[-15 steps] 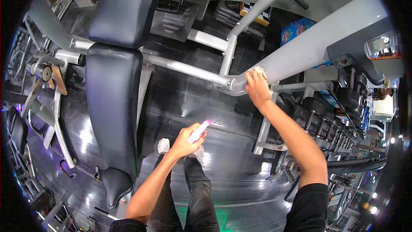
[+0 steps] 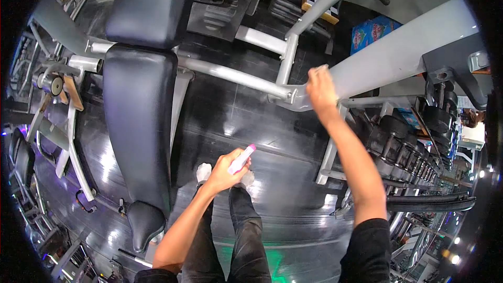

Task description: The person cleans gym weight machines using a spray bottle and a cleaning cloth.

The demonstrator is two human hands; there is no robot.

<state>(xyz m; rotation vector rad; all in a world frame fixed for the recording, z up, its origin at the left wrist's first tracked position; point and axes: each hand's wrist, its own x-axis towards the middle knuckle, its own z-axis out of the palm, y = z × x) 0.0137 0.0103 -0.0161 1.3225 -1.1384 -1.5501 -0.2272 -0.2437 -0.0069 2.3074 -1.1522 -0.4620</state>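
My left hand [image 2: 222, 174] is wrapped round a small white bottle with a pink cap [image 2: 241, 160], held above the floor in front of my legs. My right hand [image 2: 321, 91] is at the lower end of a thick grey machine beam [image 2: 387, 55]. Its fingers are closed on a pale cloth [image 2: 323, 67], of which only a small edge shows past the fingertips. The hand mostly covers the spot where the cloth meets the beam.
A black padded bench [image 2: 139, 120] stands to my left. Thin silver frame tubes [image 2: 236, 77] cross ahead at floor level. Racked dumbbells [image 2: 395, 144] line the right side. A blue printed package [image 2: 372, 32] lies behind the beam.
My right hand has shifted slightly up and to the right along the beam, and less of the cloth shows. The left hand still holds the bottle. The view has shifted slightly.
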